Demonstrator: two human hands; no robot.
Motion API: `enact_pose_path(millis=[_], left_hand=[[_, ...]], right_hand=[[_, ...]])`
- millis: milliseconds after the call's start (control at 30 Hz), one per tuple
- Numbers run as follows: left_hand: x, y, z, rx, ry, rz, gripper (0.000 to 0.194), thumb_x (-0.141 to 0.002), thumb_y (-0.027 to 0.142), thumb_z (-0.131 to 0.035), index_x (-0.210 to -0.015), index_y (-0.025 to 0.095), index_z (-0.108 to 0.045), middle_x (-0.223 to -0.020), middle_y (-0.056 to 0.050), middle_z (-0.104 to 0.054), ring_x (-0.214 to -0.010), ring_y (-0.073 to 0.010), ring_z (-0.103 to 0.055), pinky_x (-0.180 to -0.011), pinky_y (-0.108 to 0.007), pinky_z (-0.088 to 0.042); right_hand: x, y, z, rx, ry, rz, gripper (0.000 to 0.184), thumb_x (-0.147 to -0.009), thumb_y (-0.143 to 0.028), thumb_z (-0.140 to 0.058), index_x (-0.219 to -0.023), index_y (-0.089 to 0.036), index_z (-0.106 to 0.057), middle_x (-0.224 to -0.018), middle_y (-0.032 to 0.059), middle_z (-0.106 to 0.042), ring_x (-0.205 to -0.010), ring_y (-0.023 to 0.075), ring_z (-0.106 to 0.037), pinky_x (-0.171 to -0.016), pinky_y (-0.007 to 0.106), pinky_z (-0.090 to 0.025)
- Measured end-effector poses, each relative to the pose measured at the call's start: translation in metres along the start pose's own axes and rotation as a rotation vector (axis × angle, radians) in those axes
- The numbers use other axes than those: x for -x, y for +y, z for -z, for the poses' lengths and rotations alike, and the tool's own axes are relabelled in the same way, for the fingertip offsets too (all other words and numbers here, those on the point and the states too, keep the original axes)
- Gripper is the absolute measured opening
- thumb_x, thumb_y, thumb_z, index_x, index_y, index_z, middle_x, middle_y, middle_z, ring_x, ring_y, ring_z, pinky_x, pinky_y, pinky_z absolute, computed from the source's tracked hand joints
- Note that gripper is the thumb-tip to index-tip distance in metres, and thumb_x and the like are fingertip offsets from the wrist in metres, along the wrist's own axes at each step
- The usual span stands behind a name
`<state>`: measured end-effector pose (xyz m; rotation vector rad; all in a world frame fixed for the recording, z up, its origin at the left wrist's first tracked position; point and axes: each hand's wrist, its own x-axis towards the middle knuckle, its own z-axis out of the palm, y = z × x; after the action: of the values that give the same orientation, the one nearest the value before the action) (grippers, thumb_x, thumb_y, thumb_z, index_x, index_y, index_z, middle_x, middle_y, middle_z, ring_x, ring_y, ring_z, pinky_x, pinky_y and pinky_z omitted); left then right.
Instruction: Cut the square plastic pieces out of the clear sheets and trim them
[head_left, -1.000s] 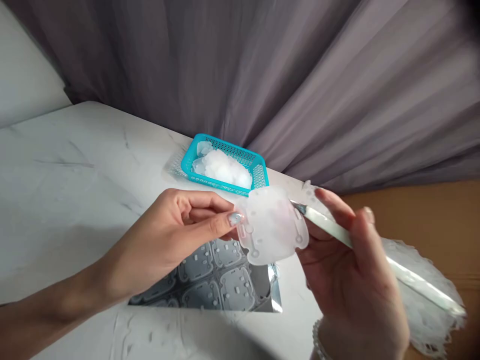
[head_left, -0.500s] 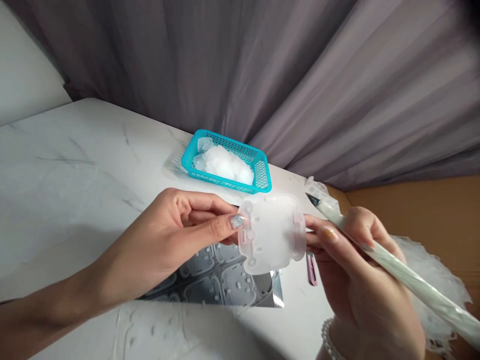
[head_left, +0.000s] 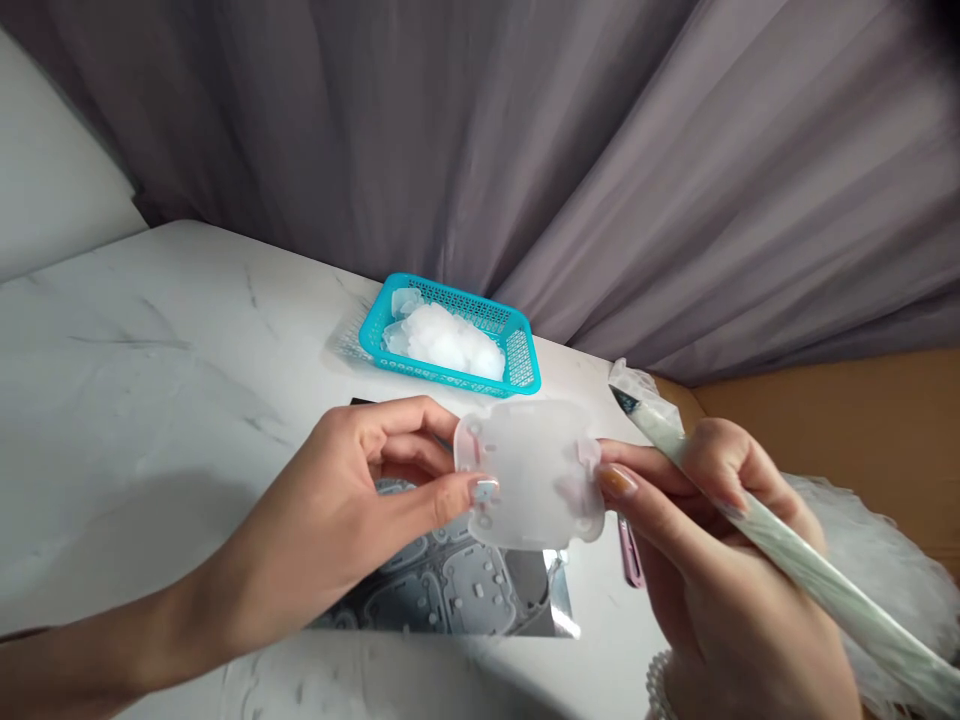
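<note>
A translucent, frosted plastic piece point(head_left: 529, 475) with rounded, notched edges and small slots is held up between my two hands. My left hand point(head_left: 352, 510) pinches its left edge, thumb in front and fingers behind. My right hand point(head_left: 742, 560) grips its right edge with thumb and fingertip. That same hand also holds a pen-shaped tool point(head_left: 795, 560) with a pale marbled handle and a dark pointed tip, aimed up and left. Below lies a dark sheet point(head_left: 420, 600) bearing several similar moulded pieces, partly hidden by my left hand and the held piece.
A turquoise basket point(head_left: 375, 330) with translucent pieces and a white heap point(head_left: 450, 340) stands at the back of the marbled table point(head_left: 172, 400). A pink cutter-like object point(head_left: 631, 552) lies beside my right hand. Thin clear film point(head_left: 885, 570) sits at right, before a grey curtain point(head_left: 337, 130).
The plastic piece has moved slightly left and turned flatter to the camera. My right thumb now presses onto its right edge. The view has tilted up a little.
</note>
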<state>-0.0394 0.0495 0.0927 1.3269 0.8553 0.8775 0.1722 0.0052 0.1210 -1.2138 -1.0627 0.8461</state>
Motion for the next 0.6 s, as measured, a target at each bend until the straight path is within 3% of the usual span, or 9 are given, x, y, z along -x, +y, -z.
enact_pose_path(millis=[100,233,433,600], left_hand=[[0.000,0.003,-0.003,0.008,0.030,0.046,0.003,-0.083,0.022,-0.073,-0.082,0.022,-0.070,-0.077,0.005,-0.075,-0.073,-0.0089,-0.069,-0.070,-0.013,-0.052],[-0.001,0.004,-0.002,0.067,0.013,0.028,0.006,-0.085,0.024,-0.071,-0.079,0.023,-0.070,-0.074,0.006,-0.073,-0.071,-0.0089,-0.069,-0.068,-0.013,-0.051],[0.005,0.006,-0.004,0.073,0.005,-0.059,0.020,-0.090,0.039,-0.067,-0.079,0.022,-0.071,-0.076,0.002,-0.072,-0.073,-0.0103,-0.066,-0.070,-0.016,-0.052],[0.017,0.027,-0.013,-0.004,0.078,-0.183,0.027,-0.092,0.045,-0.064,-0.085,0.022,-0.076,-0.078,0.000,-0.072,-0.072,-0.0112,-0.066,-0.071,-0.019,-0.053]], right_hand=[[-0.001,-0.001,-0.004,0.001,0.024,-0.065,0.050,-0.069,-0.020,-0.086,-0.064,-0.023,-0.037,-0.073,0.0003,-0.078,-0.057,0.0139,-0.068,-0.049,0.019,-0.054],[-0.003,-0.004,-0.007,-0.051,0.009,-0.090,0.051,-0.069,-0.021,-0.087,-0.064,-0.023,-0.036,-0.072,0.0003,-0.077,-0.060,0.0128,-0.067,-0.054,0.019,-0.055],[0.004,-0.014,-0.004,-0.145,-0.068,-0.004,0.048,-0.074,-0.020,-0.082,-0.066,-0.023,-0.036,-0.073,0.0004,-0.076,-0.061,0.0142,-0.069,-0.057,0.022,-0.056],[0.017,-0.020,0.002,-0.234,-0.145,0.105,0.047,-0.077,-0.021,-0.080,-0.067,-0.023,-0.035,-0.072,0.0004,-0.075,-0.061,0.0141,-0.068,-0.059,0.025,-0.058]])
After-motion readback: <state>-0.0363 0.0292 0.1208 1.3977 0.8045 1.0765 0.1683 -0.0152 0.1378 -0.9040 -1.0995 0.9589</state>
